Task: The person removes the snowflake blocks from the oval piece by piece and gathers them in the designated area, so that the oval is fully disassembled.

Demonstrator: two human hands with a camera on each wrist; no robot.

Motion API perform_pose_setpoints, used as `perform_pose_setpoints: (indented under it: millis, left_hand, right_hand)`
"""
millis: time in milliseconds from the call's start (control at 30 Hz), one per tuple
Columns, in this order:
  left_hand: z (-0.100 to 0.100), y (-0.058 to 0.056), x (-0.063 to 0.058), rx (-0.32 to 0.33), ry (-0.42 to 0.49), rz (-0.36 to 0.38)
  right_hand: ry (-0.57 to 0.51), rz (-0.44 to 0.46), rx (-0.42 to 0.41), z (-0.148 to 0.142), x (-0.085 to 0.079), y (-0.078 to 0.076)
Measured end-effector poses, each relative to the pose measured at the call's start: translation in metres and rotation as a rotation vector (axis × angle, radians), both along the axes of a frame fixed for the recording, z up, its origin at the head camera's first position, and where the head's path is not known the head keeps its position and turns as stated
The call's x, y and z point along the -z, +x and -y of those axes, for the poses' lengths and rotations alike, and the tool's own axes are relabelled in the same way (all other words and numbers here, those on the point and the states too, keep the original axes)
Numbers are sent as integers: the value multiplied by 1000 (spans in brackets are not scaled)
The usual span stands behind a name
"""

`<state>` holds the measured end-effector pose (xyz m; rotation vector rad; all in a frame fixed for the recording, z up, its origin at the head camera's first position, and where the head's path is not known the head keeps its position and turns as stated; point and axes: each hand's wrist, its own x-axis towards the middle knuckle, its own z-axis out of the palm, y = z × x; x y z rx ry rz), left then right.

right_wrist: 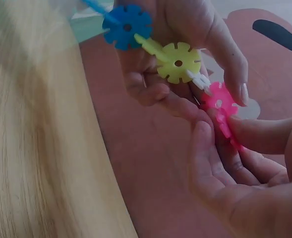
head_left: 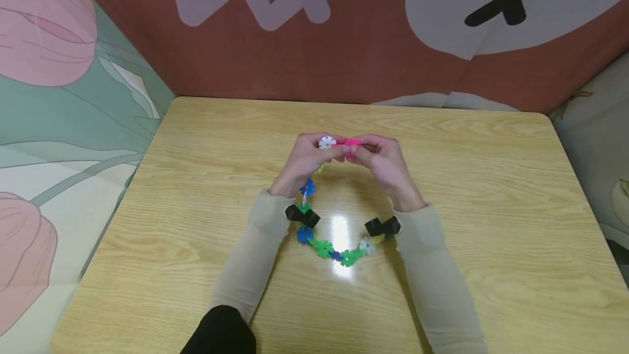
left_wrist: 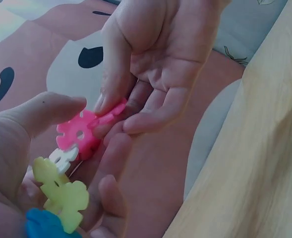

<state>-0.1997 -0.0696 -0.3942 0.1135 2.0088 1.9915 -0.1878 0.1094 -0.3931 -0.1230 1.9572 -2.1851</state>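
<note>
A chain of slotted plastic snowflake discs curves round below both hands in the head view. My left hand [head_left: 306, 161] holds its upper end, thumb and fingers on a pink disc [left_wrist: 72, 134]. Tilted against that disc is a second pink disc [left_wrist: 117, 112], edges meeting, which my right hand [head_left: 387, 164] pinches between thumb and fingertips. From the left-hand pink disc run a white disc [right_wrist: 200, 81], yellow discs [right_wrist: 178, 63] and a blue disc [right_wrist: 128, 27]. Lower down, green discs [head_left: 321, 248] and another blue disc [head_left: 304, 235] lie along the curve.
The wooden table [head_left: 491, 206] extends round the chain. Behind it stands a reddish-brown printed cloth [head_left: 344, 59], with a floral panel [head_left: 128, 86] at the left. Black wrist mounts [head_left: 383, 226] overlap parts of the chain in the head view.
</note>
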Motion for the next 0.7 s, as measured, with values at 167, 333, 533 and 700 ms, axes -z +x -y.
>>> perform_pose_setpoints:
  millis: [167, 333, 533, 700]
  left_hand:
    - [0, -3, 4, 12, -42, 14]
    - [0, -4, 7, 28, -67, 23]
    - [4, -7, 11, 0, -65, 19]
    - [9, -8, 13, -22, -53, 10]
  right_hand:
    - [47, 10, -33, -3, 2, -2]
    - [127, -4, -86, -7, 1, -3]
    - [355, -27, -125, -24, -3, 0]
    - [677, -168, -332, -50, -2, 20]
